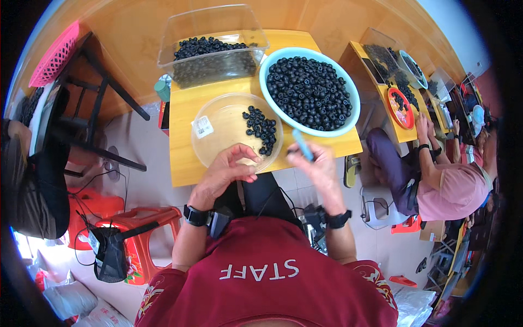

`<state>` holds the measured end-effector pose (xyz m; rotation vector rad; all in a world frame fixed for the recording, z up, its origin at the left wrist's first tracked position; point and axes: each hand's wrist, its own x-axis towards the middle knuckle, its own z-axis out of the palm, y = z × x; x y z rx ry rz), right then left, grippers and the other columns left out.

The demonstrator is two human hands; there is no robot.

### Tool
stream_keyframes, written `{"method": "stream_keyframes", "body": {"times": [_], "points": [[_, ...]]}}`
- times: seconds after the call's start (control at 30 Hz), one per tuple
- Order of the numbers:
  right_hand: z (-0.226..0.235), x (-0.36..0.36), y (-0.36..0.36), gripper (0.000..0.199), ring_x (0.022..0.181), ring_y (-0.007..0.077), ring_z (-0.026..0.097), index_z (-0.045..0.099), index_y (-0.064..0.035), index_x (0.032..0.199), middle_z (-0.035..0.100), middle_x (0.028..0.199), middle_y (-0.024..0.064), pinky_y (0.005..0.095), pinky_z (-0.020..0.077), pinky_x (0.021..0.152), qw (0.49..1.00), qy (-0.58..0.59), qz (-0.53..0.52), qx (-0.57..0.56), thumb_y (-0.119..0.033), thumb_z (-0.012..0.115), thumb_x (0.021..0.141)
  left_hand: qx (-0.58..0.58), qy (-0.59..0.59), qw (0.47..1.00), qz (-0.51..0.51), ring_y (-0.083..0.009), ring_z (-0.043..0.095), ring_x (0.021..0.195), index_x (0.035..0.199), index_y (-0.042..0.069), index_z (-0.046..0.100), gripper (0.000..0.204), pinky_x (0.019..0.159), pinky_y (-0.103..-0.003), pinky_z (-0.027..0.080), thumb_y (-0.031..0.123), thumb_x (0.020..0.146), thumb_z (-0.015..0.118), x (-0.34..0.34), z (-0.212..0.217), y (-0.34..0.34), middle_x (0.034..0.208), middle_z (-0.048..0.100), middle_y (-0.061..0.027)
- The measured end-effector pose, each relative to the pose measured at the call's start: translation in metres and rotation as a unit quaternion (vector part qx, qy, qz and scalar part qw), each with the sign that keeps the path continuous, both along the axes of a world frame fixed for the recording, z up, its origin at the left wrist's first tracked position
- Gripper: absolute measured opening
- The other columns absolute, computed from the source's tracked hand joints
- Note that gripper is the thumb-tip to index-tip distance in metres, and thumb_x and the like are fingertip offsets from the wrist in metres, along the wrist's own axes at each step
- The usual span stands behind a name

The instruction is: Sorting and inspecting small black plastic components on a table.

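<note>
My right hand (318,166) grips a slim light-blue tool (302,144) that points up toward the bowls. My left hand (226,169) curls at the near rim of a clear plastic bowl (218,128); whether it pinches a small piece I cannot tell. That clear bowl holds several small black rings (261,128) along its right side. Behind it a large light-blue bowl (351,92) is filled with black rings. At the back of the small wooden table (182,158) stands a clear bin (212,41), partly filled with the same rings.
A red plastic stool (144,220) and a black bag stand at my lower left. Left of the table are a dark chair and a pink basket (54,54). On the right a seated person (447,185) works at another wooden table (381,87) with more bowls.
</note>
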<state>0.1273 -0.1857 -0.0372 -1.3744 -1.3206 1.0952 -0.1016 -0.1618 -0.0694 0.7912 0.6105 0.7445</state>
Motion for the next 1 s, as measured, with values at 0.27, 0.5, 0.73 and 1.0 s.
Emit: {"method": "stream_keyframes", "body": {"times": [0.27,0.5,0.73,1.0], "points": [[-0.002,0.088,0.087,0.034,0.068,0.0073,0.056,0.063,-0.0014,0.106,0.063,0.072,0.0019,0.0231,0.0463,0.064,0.941,-0.223,-0.202,0.157,-0.008,0.070,0.073,0.148,0.214,0.959,0.108,-0.0125,0.062,0.068,0.090,0.001,0.059,0.015,0.062,-0.023,0.052,0.002,0.076,0.066,-0.001,-0.029,0.022,0.082,0.060,-0.0067],[-0.015,0.056,0.042,0.025,0.070,0.0065,0.053,0.066,-0.0009,0.101,0.063,0.077,0.0019,0.0219,0.0434,0.063,0.966,-0.156,-0.162,0.129,-0.008,0.067,0.078,0.372,0.420,0.824,0.077,-0.0217,0.058,0.075,0.088,0.005,0.059,0.019,0.068,-0.032,0.047,0.005,0.069,0.064,0.043,-0.052,0.037,0.081,0.057,-0.0089],[-0.038,0.049,0.002,0.017,0.057,0.0036,0.043,0.067,-0.0018,0.096,0.051,0.061,-0.0042,0.0198,0.0356,0.052,0.974,-0.124,-0.180,0.060,-0.007,0.065,0.080,0.498,0.476,0.724,0.029,-0.0317,0.055,0.076,0.088,0.004,0.056,0.020,0.068,-0.039,0.045,-0.001,0.069,0.058,0.055,-0.058,0.045,0.081,0.052,-0.0150],[-0.043,0.033,-0.010,0.015,0.056,0.0026,0.040,0.067,-0.0017,0.094,0.049,0.062,-0.0061,0.0194,0.0327,0.050,0.982,-0.071,-0.168,0.042,-0.007,0.066,0.080,0.270,0.247,0.929,0.057,-0.0187,0.061,0.080,0.100,0.002,0.061,0.021,0.072,-0.029,0.051,0.000,0.080,0.055,0.020,-0.044,0.043,0.091,0.060,-0.0088]]}}
